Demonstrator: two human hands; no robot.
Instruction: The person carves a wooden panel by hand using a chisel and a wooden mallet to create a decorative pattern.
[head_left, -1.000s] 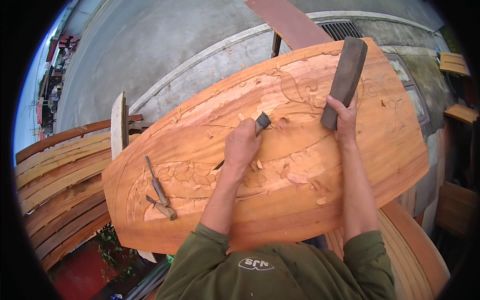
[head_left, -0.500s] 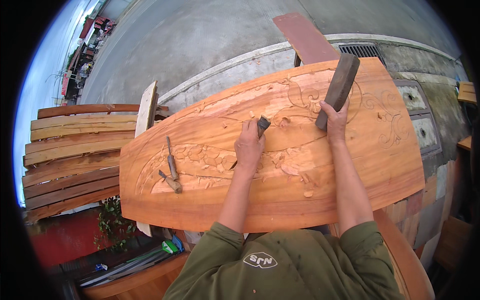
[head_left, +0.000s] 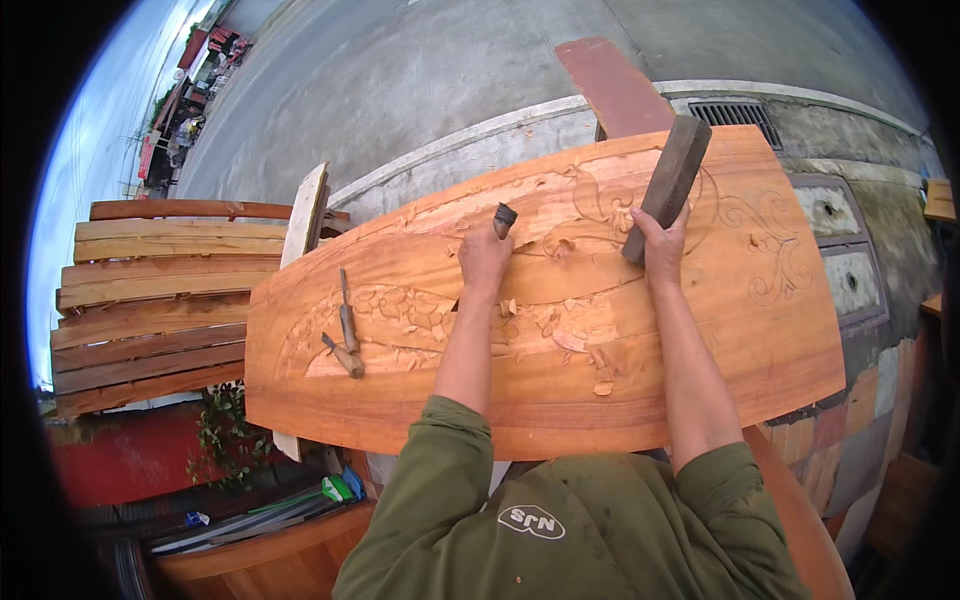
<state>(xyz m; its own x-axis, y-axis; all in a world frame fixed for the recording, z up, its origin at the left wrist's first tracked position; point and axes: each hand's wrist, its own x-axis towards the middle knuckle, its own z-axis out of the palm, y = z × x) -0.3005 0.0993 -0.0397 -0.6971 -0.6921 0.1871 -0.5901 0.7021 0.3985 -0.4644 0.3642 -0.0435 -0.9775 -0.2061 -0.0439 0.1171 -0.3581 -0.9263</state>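
Gripping chisel [head_left: 505,215] in left hand [head_left: 484,258], dark block [head_left: 673,175] in right hand [head_left: 663,245], over carved panel [head_left: 560,410] beside grey pavement [head_left: 440,85]

Two hands [head_left: 484,264], three chisels [head_left: 347,325], one block [head_left: 672,178]

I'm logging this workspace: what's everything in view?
carved panel: one, orange-brown, centre
long block: one, dark brown, in right hand
gripped tool: one, dark-ended, in left hand
loose tools: two, brown and grey, panel's left part
wood chips: many, pale, on panel
planks: several, tan and brown, left
narrow board: one, pale, beside planks
broad board: one, reddish-brown, beyond panel
drain grate: one, dark, upper right
framed panes: two, pale, right
pavement: one stretch, grey, top
plant: one, green, lower left
shirt: one, dark green, bottom
left hand: one, bare, around gripped tool
right hand: one, bare, around long block
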